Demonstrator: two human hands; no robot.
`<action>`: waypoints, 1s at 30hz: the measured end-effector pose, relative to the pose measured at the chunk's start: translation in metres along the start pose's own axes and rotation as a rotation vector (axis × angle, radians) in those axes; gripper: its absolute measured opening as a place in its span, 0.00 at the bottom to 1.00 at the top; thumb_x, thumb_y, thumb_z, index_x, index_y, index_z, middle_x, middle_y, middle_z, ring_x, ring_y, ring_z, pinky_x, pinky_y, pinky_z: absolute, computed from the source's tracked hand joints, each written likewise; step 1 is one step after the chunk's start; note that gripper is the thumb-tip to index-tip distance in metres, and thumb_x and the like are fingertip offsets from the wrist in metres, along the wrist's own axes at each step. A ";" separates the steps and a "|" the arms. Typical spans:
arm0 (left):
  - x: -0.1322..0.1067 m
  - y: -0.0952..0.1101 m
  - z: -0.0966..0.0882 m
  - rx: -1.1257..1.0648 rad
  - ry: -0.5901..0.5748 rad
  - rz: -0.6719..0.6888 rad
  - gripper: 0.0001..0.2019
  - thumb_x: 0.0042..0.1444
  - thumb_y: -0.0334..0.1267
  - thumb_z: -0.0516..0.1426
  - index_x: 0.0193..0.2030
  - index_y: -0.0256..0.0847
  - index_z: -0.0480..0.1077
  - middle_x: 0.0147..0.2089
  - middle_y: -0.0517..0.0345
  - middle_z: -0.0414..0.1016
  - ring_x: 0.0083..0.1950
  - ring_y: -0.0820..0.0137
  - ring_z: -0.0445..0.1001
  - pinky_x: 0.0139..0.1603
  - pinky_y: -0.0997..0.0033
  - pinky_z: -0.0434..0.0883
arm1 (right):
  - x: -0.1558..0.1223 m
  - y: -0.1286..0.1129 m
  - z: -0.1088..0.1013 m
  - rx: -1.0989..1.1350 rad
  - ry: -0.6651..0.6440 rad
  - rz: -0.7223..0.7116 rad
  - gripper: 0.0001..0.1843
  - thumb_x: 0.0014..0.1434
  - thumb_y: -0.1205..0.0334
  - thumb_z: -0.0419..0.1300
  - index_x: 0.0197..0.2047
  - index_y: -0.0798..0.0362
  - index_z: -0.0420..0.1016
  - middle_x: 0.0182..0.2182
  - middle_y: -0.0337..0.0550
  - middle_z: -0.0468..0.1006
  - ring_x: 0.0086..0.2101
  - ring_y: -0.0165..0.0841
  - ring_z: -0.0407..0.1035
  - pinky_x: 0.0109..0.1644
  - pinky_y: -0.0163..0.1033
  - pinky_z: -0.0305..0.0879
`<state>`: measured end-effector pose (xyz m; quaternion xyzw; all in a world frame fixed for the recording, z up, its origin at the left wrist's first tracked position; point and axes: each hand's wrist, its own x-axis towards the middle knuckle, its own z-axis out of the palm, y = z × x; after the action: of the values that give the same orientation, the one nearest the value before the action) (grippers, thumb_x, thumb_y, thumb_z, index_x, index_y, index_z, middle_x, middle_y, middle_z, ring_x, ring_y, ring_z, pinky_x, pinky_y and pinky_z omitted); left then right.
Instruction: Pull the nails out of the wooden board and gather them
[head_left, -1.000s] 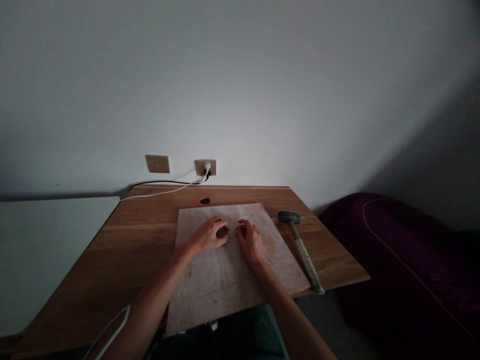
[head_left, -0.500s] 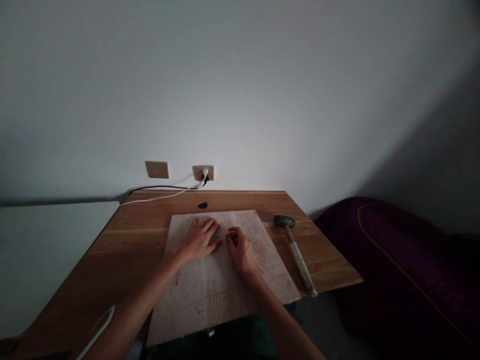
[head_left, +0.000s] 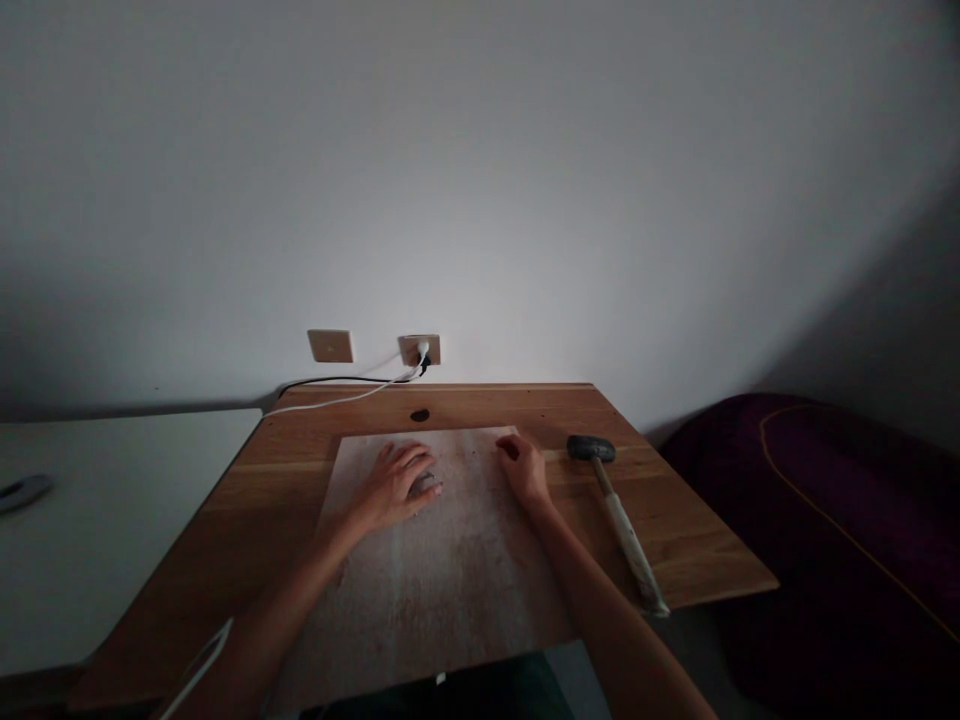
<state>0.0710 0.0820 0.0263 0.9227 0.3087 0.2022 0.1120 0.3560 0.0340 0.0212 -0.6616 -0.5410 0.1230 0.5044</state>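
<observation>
A flat pale wooden board [head_left: 457, 570], with reddish-brown stains, lies on the wooden table [head_left: 697, 540]. Flat on the board's far left part rests my left hand [head_left: 401, 485], its fingers spread apart. A dark grey patch shows between its thumb and forefinger; I cannot make out what it is. My right hand [head_left: 525, 470] is at the board's far right corner with its fingers curled together. Whatever they may hold is hidden. To the right of that hand, a mallet [head_left: 591, 448] with a dark head and a pale wrapped handle lies on the table.
Behind the table, the wall carries a socket [head_left: 418, 350] with plugged-in cables and a blank plate [head_left: 330, 346]. A white surface [head_left: 112, 560] adjoins on the left, bearing a grey object [head_left: 26, 492]. A purple padded item [head_left: 847, 480] stands on the right.
My right hand has moved right, from the middle of the board to its far right corner. The left hand stays spread on the board. The board has turned slightly, and the view has shifted.
</observation>
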 end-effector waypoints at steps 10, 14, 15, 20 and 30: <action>-0.018 0.012 -0.023 0.010 0.075 0.008 0.19 0.62 0.41 0.59 0.60 0.47 0.71 0.58 0.51 0.73 0.58 0.58 0.74 0.63 0.56 0.70 | -0.010 0.006 0.005 -0.033 0.003 -0.102 0.13 0.56 0.66 0.56 0.39 0.50 0.82 0.38 0.46 0.84 0.38 0.37 0.78 0.48 0.43 0.74; -0.034 0.015 -0.033 -0.029 -0.035 -0.027 0.24 0.57 0.33 0.58 0.61 0.49 0.69 0.56 0.54 0.72 0.48 0.64 0.78 0.53 0.66 0.75 | -0.010 0.007 0.008 -0.014 0.006 -0.094 0.13 0.57 0.65 0.56 0.41 0.51 0.82 0.40 0.47 0.84 0.36 0.35 0.78 0.46 0.42 0.75; -0.036 0.016 -0.033 -0.035 -0.054 -0.035 0.25 0.56 0.31 0.58 0.61 0.49 0.68 0.57 0.54 0.71 0.49 0.64 0.78 0.53 0.65 0.75 | -0.010 0.007 0.008 -0.008 0.006 -0.091 0.13 0.57 0.65 0.56 0.41 0.51 0.82 0.40 0.47 0.84 0.35 0.35 0.78 0.45 0.42 0.75; -0.029 0.024 -0.021 -0.099 -0.043 -0.068 0.26 0.55 0.25 0.54 0.60 0.48 0.69 0.54 0.54 0.73 0.52 0.64 0.78 0.55 0.63 0.74 | -0.009 0.007 0.008 0.006 -0.008 -0.090 0.13 0.58 0.65 0.56 0.41 0.52 0.82 0.39 0.47 0.84 0.34 0.34 0.78 0.43 0.40 0.75; -0.015 0.036 -0.023 -0.118 0.028 -0.037 0.19 0.58 0.29 0.59 0.56 0.47 0.72 0.55 0.52 0.73 0.55 0.62 0.76 0.58 0.62 0.73 | -0.010 0.008 0.007 0.005 -0.012 -0.099 0.14 0.59 0.65 0.57 0.43 0.51 0.82 0.39 0.47 0.84 0.37 0.36 0.78 0.45 0.41 0.76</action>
<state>0.0688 0.0461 0.0539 0.9057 0.3146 0.2311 0.1657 0.3515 0.0306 0.0079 -0.6321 -0.5759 0.1032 0.5081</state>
